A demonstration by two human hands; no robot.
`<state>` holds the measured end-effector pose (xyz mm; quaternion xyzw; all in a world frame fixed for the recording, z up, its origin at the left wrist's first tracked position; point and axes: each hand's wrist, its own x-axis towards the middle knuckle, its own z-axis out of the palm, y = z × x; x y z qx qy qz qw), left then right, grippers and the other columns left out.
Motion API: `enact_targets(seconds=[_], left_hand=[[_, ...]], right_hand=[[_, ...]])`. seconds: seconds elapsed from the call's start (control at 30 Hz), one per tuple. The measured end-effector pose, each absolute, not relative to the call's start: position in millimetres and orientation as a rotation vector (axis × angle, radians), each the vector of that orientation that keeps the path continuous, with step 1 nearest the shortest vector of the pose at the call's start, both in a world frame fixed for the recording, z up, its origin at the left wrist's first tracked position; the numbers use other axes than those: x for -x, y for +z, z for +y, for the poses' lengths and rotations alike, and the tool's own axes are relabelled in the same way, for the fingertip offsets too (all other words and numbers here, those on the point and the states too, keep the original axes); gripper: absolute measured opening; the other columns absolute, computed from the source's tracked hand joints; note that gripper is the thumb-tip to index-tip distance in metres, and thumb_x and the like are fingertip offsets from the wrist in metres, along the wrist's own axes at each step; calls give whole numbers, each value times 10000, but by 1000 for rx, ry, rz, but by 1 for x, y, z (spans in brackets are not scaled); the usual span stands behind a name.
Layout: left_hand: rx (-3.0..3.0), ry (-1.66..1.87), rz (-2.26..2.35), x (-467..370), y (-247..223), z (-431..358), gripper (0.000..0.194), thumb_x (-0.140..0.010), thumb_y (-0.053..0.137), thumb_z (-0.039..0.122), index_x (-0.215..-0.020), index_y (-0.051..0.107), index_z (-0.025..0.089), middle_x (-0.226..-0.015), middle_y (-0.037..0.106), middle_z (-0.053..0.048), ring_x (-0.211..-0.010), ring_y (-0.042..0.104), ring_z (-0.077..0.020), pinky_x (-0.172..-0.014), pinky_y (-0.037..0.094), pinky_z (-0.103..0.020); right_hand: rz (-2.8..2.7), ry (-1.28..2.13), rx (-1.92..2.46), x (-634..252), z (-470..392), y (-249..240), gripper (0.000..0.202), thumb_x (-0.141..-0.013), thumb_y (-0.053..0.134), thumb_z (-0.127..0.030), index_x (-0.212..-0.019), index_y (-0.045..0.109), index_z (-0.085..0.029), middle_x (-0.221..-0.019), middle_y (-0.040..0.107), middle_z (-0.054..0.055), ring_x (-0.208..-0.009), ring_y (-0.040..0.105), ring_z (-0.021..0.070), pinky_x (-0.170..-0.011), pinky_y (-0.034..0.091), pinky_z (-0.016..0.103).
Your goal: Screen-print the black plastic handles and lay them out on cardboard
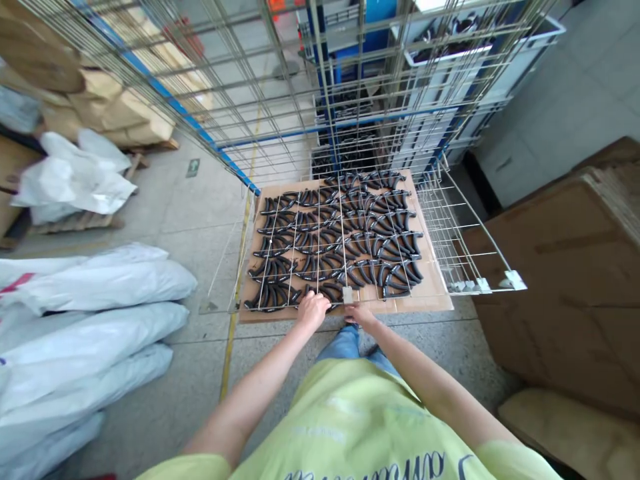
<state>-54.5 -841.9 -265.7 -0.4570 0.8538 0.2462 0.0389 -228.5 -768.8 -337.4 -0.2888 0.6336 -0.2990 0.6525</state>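
Observation:
Rows of curved black parts (320, 237) lie on a flat cardboard sheet (425, 287) inside a wire cage cart. Thin metal wires run over them, with a small pale tag (347, 294) at the front edge. My left hand (313, 311) is at the front edge, left of the tag, its fingers curled over the wire rim beside the nearest black parts. Just right of it, below the tag, my right hand (361, 315) has its fingers bent at the same rim. Whether either hand holds anything besides the rim is too small to tell.
Tall wire mesh walls (280, 87) with blue posts rise behind the sheet. A wire side panel (465, 233) slants out right, near large cardboard boxes (555, 280). White sacks (90, 327) are stacked at left. Grey crates (440, 100) stand beyond the mesh.

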Motion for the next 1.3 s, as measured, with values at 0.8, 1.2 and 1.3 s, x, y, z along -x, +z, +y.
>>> enact_targets(seconds=[0.8, 1.2, 1.3], left_hand=[[1484, 817, 2228, 69, -323, -866, 213, -795, 684, 414, -800, 648, 204, -953, 645, -48, -1001, 536, -196, -834, 350, -286], [1269, 613, 2221, 104, -273, -870, 133, -849, 586, 308, -768, 627, 210, -942, 699, -40, -961, 629, -173, -806, 413, -248], [1274, 629, 2174, 106, -276, -866, 187, -851, 561, 339, -714, 604, 220, -861, 699, -30, -900, 656, -177, -795, 437, -257]], right_hand=[[1944, -145, 781, 285, -779, -325, 114, -879, 526, -329, -917, 547, -223, -732, 684, -2, -585, 614, 128, -555, 428, 214], [1930, -385, 694, 337, -766, -280, 32, -773, 639, -212, -755, 616, -225, -611, 670, -53, -510, 617, 127, -545, 440, 218], [2105, -507, 675, 439, -735, -257, 70, -810, 611, -262, -789, 655, -212, -668, 692, -45, -529, 623, 102, -564, 449, 193]])
